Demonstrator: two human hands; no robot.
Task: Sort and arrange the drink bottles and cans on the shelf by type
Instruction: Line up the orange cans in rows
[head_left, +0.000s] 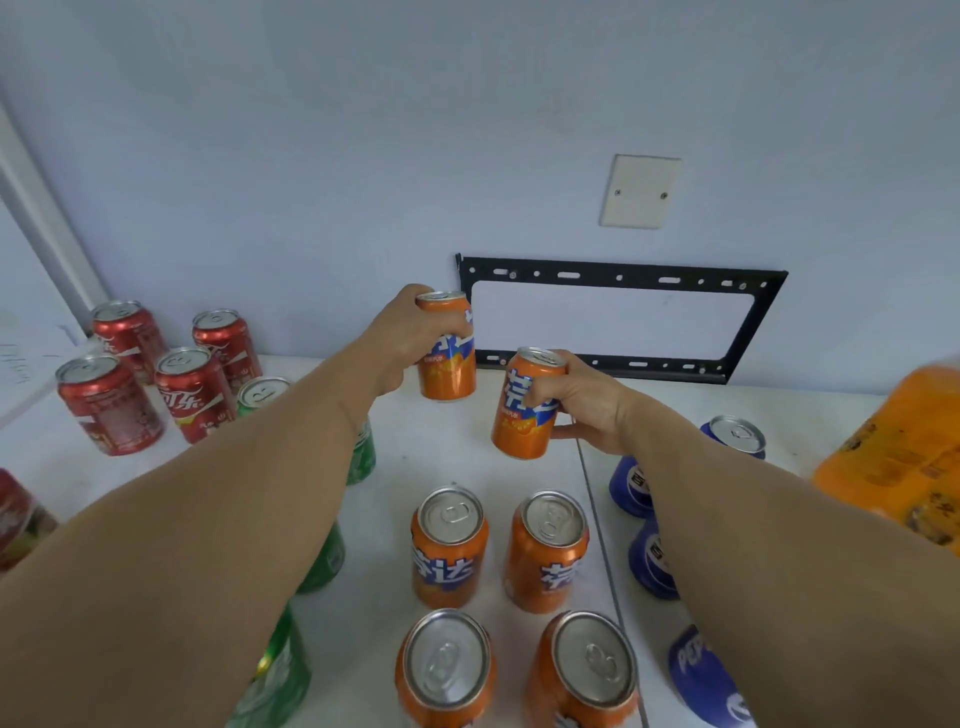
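Head view, the only one: both arms reach forward over a white shelf surface (467, 457) set against a pale blue wall. The left hand (410, 338) has its fingers wrapped around the upper body of an orange aluminium soda can with a blue-and-white label (448, 364), at the far end of the shelf near the wall. The right hand (582, 402) clasps a second orange soda can of the same kind (527, 410) from its right side, thumb and fingers curled round its middle; whether either can rests on the shelf or is just above it I cannot tell. Both sit in line with four more upright orange cans (449, 545) standing two by two nearer the camera, so the pair seems meant to extend that block into a third row. Each drink type keeps its own zone: red cola cans (195, 392) grouped at far left, green cans (363, 457) partly hidden under the left forearm, blue cans (732, 436) right of a seam in the shelf, and a blurred large orange plastic bottle (893, 447) at the right edge. A black metal wall bracket (623, 273) hangs behind.
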